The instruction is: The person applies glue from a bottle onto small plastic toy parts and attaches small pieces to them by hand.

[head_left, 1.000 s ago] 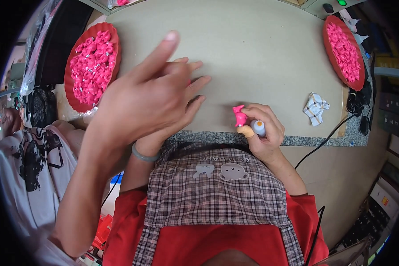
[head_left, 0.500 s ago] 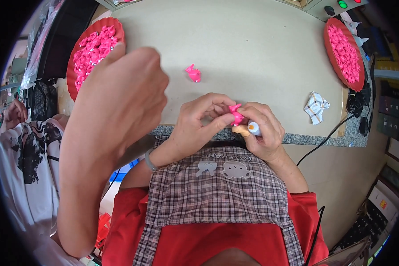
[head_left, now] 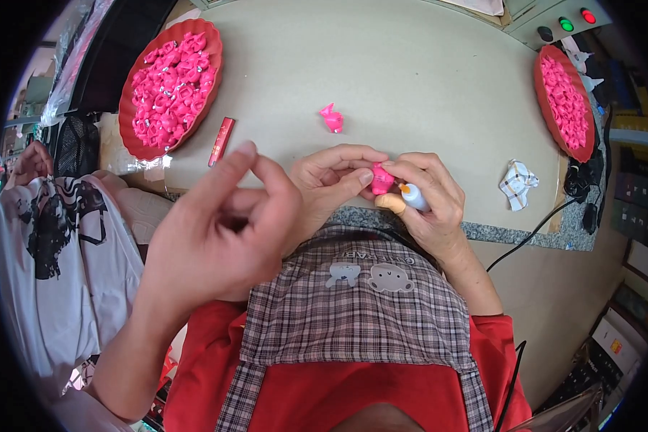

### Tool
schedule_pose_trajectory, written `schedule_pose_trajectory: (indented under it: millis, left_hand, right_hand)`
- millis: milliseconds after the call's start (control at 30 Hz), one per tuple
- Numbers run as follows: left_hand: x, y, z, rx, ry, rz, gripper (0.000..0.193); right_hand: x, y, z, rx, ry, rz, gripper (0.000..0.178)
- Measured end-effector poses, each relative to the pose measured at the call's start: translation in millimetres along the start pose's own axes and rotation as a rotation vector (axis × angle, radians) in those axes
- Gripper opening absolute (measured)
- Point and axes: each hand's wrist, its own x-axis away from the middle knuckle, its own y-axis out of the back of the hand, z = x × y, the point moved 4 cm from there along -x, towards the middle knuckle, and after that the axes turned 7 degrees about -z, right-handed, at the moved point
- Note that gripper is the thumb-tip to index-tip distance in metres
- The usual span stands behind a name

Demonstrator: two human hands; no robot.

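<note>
Head view: pink figurine (head_left: 381,181) between both hands (head_left: 441,201).

Place: a workshop, seen at a broad worktable (head_left: 439,86).
Stock: near-identical pink pieces (head_left: 169,93) fill a red tray (head_left: 145,152) at left and a second red tray (head_left: 555,128) at right.
Panel: green and red buttons shine on a housing (head_left: 547,20) at the far corner.
Crew: one worker (head_left: 309,381) wears a checked apron (head_left: 360,324) and holds a nozzle bottle (head_left: 415,199); a co-worker (head_left: 86,302) in white is alongside.
</note>
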Motion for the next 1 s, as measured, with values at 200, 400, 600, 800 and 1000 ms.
schedule_pose_trajectory:
  millis: [200, 400, 600, 800, 1000]
  left_hand:
    - [9.9, 17.6, -2.0, -0.076, -0.104, -0.324, 0.012]
    - [-1.8, 29.3, -14.7, 0.187, 0.024, -0.488, 0.023]
    - [-0.2, 29.8, -16.0, 0.144, -0.054, -0.568, 0.033]
    - [1.8, 31.4, -19.4, 0.128, -0.129, -0.512, 0.04]
    - [5.5, 26.2, -12.4, 0.162, -0.131, -0.57, 0.032]
  right_hand:
    - [2.0, -3.6, -2.4, -0.103, -0.089, -0.022, 0.035]
    - [8.4, -2.0, 2.6, -0.112, -0.063, -0.042, 0.033]
    - [15.9, -2.2, 2.8, -0.084, -0.041, -0.06, 0.031]
    - [17.5, -3.4, 1.1, -0.056, -0.028, -0.062, 0.03]
    - [19.4, -5.0, -1.3, -0.056, -0.041, -0.059, 0.029]
